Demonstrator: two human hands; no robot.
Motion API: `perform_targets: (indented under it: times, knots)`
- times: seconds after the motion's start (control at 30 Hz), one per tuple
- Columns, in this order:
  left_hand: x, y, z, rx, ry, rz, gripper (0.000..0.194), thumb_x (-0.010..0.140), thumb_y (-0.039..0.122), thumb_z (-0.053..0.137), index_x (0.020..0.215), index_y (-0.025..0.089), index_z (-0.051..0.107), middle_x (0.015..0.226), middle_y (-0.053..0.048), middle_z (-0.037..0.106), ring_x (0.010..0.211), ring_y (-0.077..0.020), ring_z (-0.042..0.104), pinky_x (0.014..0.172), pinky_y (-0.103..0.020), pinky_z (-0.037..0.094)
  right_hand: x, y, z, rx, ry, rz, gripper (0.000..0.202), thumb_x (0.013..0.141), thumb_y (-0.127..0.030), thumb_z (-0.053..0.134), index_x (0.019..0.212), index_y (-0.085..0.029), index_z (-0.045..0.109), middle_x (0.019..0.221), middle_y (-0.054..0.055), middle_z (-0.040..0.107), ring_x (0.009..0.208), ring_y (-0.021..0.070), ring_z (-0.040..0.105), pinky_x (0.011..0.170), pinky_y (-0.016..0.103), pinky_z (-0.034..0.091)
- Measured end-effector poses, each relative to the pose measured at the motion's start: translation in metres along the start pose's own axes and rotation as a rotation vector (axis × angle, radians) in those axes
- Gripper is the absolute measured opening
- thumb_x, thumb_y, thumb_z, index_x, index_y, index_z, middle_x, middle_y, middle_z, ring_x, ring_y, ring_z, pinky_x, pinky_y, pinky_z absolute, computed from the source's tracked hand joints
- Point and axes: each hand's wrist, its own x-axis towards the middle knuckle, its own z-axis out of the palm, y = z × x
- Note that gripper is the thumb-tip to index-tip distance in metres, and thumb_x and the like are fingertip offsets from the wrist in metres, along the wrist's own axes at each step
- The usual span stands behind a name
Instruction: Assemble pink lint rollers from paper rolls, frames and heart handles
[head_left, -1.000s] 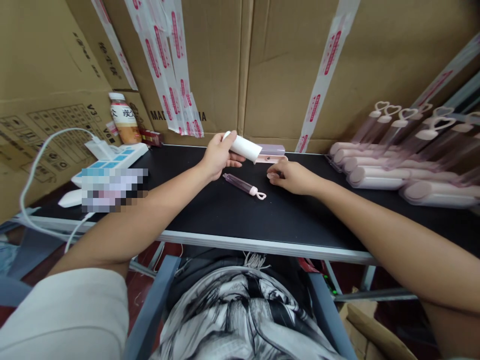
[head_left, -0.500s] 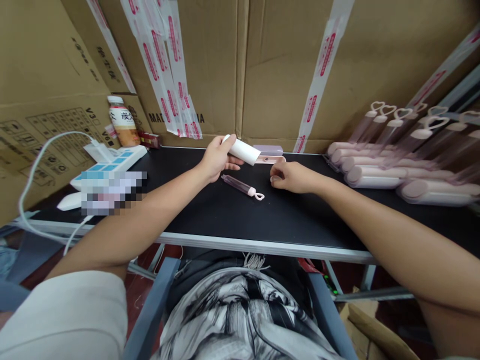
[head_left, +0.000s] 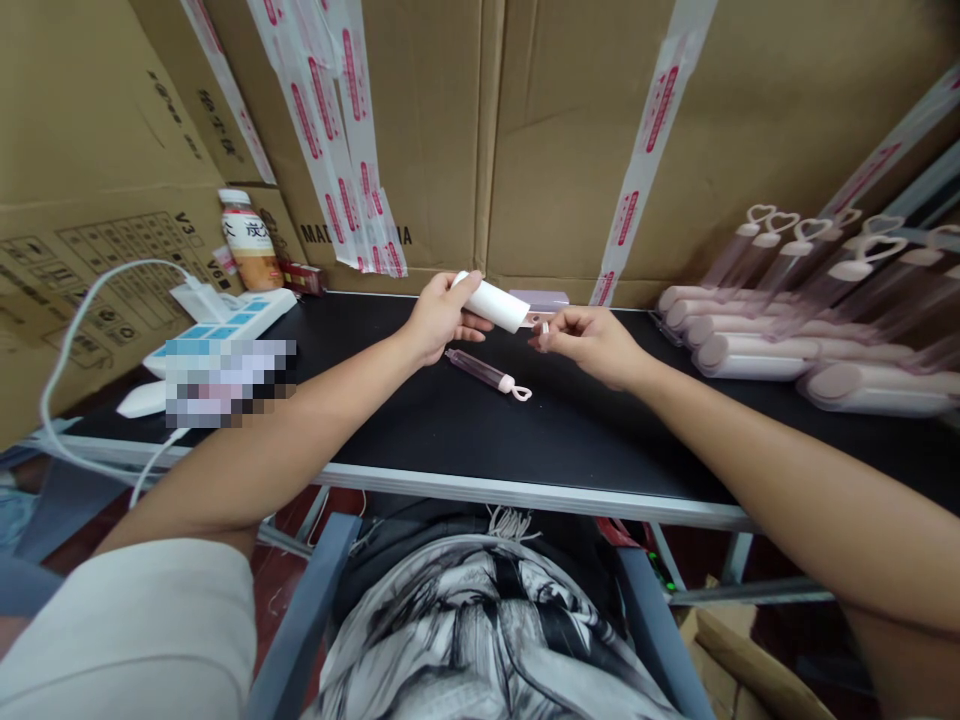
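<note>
My left hand [head_left: 448, 318] is closed round a white cylinder [head_left: 493, 303], tilted with its lower end toward the right. Just right of that end, my right hand [head_left: 581, 340] pinches a small white piece [head_left: 544, 330]. On the black table below them lies a clear pinkish tube [head_left: 480, 370] with a pale heart-shaped loop at its right end. Behind my right hand, a pale pink piece with a translucent cover [head_left: 546, 299] lies near the cardboard, partly hidden by the cylinder and my fingers.
Several pink cylinders [head_left: 757, 355] and clear tubes with heart loops stand at the right. A drink bottle [head_left: 251, 240], a power strip [head_left: 225, 325] with cables and a blurred item are at the left. Cardboard [head_left: 555, 150] backs the black table [head_left: 480, 440].
My right hand has moved up and slightly left, closer to the cylinder's lower end, and the small white piece now shows at its fingertips. My left hand still holds the cylinder.
</note>
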Motion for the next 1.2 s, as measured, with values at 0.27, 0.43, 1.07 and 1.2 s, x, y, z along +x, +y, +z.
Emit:
perform_targets:
  times: [0.27, 0.43, 1.07, 1.2]
  knots:
    - [-0.004, -0.002, 0.006, -0.022, -0.037, -0.004, 0.030, 0.101, 0.047, 0.060, 0.108, 0.021, 0.046, 0.087, -0.003, 0.072, 0.062, -0.0153, 0.074, 0.053, -0.024, 0.058, -0.001, -0.006, 0.011, 0.085, 0.160, -0.122, 0.042, 0.077, -0.057, 0.086, 0.077, -0.023, 0.062, 0.090, 0.005, 0.077, 0.096, 0.0248, 0.072, 0.095, 0.044, 0.055]
    - [-0.004, -0.004, 0.006, -0.055, -0.075, 0.002, 0.036, 0.100, 0.051, 0.062, 0.111, 0.022, 0.045, 0.090, -0.003, 0.073, 0.067, -0.0165, 0.076, 0.058, -0.025, 0.061, -0.002, -0.005, 0.015, 0.037, 0.226, -0.122, 0.039, 0.076, -0.054, 0.085, 0.078, -0.022, 0.063, 0.094, 0.005, 0.076, 0.082, 0.0205, 0.067, 0.080, 0.037, 0.054]
    - [-0.006, -0.004, 0.005, 0.044, -0.134, -0.013, 0.030, 0.099, 0.045, 0.066, 0.104, 0.021, 0.048, 0.085, 0.001, 0.067, 0.051, -0.0096, 0.065, 0.041, -0.018, 0.047, -0.003, -0.001, 0.014, 0.019, 0.320, -0.186, 0.033, 0.080, -0.048, 0.083, 0.091, -0.022, 0.066, 0.103, 0.007, 0.078, 0.092, 0.0241, 0.074, 0.086, 0.039, 0.060]
    - [-0.008, -0.003, 0.001, 0.173, -0.219, -0.002, 0.038, 0.091, 0.049, 0.077, 0.100, 0.018, 0.056, 0.071, 0.003, 0.062, 0.045, -0.0077, 0.059, 0.039, -0.017, 0.042, -0.003, -0.005, 0.011, 0.089, 0.329, -0.209, 0.036, 0.079, -0.049, 0.086, 0.094, -0.022, 0.067, 0.111, 0.008, 0.080, 0.102, 0.0260, 0.076, 0.095, 0.042, 0.061]
